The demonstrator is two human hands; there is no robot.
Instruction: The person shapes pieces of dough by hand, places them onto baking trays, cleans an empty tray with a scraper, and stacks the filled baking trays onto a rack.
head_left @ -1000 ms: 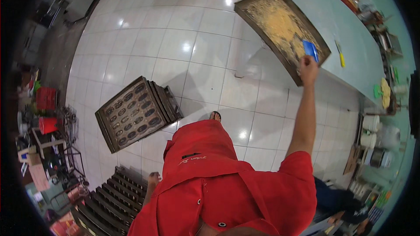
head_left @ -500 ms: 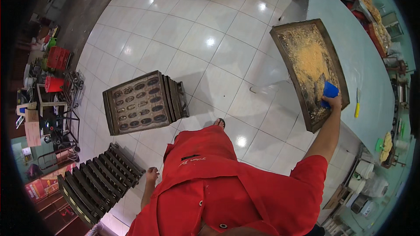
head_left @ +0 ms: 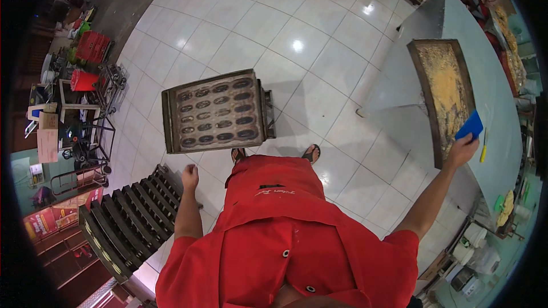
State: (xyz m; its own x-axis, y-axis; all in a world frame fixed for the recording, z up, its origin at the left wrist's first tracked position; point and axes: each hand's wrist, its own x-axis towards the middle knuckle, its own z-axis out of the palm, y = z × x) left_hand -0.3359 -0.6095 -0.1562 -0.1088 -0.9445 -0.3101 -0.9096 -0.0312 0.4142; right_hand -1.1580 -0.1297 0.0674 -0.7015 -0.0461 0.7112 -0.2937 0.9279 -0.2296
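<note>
The blue scraper (head_left: 470, 126), clamped in the right hand (head_left: 463, 148), is at the right rim of the metal tray (head_left: 429, 97). It has shifted outward from the yellow crumbs (head_left: 448, 77); scraping contact appears interrupted. The left hand (head_left: 190, 177) hangs near the oval-cavity baking pan (head_left: 214, 111); its finger closure is indeterminate.

Pale worktop (head_left: 485, 51): crumb-strewn metal tray (head_left: 429, 105) at the edge, yellow-handled tool (head_left: 483, 153) beside it. White tiled floor (head_left: 279, 20): stacked mould trays (head_left: 214, 113).
</note>
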